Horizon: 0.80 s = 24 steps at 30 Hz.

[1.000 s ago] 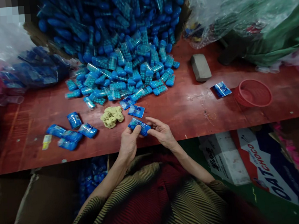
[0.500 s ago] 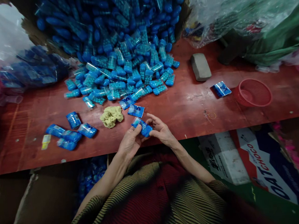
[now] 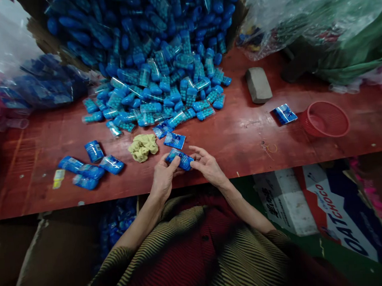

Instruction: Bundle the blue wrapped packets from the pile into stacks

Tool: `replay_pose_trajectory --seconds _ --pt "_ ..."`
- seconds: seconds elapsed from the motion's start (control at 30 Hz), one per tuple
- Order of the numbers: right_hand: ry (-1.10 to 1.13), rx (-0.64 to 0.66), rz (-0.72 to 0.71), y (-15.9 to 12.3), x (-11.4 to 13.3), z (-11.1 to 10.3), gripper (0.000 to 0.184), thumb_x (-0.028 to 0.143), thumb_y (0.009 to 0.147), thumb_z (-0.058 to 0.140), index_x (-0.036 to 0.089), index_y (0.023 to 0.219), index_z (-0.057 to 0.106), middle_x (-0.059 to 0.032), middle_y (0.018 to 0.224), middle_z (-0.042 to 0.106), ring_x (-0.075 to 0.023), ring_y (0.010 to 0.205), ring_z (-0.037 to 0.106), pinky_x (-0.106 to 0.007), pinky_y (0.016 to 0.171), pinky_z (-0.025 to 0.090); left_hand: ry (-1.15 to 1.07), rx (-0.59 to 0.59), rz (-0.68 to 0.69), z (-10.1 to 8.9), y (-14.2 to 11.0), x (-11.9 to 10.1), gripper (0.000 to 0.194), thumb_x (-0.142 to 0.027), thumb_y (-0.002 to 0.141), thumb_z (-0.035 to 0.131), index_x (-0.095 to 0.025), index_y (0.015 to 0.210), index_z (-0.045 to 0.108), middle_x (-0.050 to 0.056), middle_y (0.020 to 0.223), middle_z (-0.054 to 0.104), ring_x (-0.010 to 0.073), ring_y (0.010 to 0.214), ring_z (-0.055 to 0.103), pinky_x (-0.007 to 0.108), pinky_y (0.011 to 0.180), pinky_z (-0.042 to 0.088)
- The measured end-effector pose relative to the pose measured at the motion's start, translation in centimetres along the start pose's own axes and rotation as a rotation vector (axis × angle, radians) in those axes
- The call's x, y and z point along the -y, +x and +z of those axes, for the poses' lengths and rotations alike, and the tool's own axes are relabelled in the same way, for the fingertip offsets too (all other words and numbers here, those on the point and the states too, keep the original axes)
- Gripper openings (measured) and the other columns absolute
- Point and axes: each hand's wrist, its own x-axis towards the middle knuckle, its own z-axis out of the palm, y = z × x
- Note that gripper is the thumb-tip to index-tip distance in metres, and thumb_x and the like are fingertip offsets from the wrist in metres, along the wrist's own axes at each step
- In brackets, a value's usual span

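From the held packet (image 3: pixel 181 158), two packets (image 3: pixel 169 135) lie at 12 o'clock on the counter (image 3: pixel 217 136), the container pile (image 3: pixel 160 92) behind them. The cloth (image 3: pixel 143 147) sits near at 10, the packet cluster (image 3: pixel 89 168) at 9, the block (image 3: pixel 258 85) at 2; between 2 and 3, a lone packet (image 3: pixel 284 114) just beside the basket (image 3: pixel 325 119).

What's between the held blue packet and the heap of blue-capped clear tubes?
Two flat, printed blue packets on the red tabletop, beyond the held packet; the head view shows it.
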Motion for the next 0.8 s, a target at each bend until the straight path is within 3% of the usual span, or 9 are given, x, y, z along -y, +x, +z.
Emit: replay_pose_trajectory --seconds 0.13,0.27,0.5,0.8 --pt "0.074 0.013 0.06 -0.1 0.0 0.4 0.053 0.025 0.07 0.07 0.023 0.119 0.049 0.0032 0.078 0.061 -0.0097 0.063 0.058 -0.023 0.056 0.049 0.123 -0.045 0.214 -0.2 0.7 0.7 0.044 -0.042 0.068 0.071 -0.018 0.104 0.065 0.002 0.087 0.068 0.0117 0.067 0.061 0.025 0.063 0.052" --pt "0.156 -0.032 0.117 -0.3 0.1 0.8 0.053 0.023 0.067 0.072 0.023 0.114 0.049 0.0038 0.078 0.062 -0.0089 0.063 0.058 -0.021 0.053 0.05 0.284 -0.102 0.376 -0.6 1.4 0.9 0.035 -0.041 0.074 0.065 -0.017 0.099 0.07 0.005 0.094 0.07 0.0164 0.081 0.062 0.028 0.072 0.05" --pt "0.213 -0.061 0.173 -0.3 0.1 1.3 0.052 0.023 0.064 0.074 0.022 0.109 0.049 0.0052 0.074 0.061 -0.0082 0.06 0.058 -0.02 0.05 0.051 0.205 -0.18 0.389 -0.8 1.5 0.8 0.021 -0.034 0.066 0.071 -0.016 0.073 0.064 -0.001 0.069 0.061 0.0103 0.061 0.054 0.024 0.06 0.047" --pt "0.188 -0.08 0.176 -0.6 0.1 1.7 0.052 0.024 0.064 0.074 0.023 0.109 0.049 0.005 0.074 0.061 -0.0085 0.062 0.058 -0.019 0.05 0.052 0.405 -0.24 0.432 -0.4 1.1 -0.7 0.021 -0.027 0.071 0.065 -0.018 0.057 0.053 -0.004 0.053 0.05 0.0098 0.052 0.044 0.022 0.055 0.038"
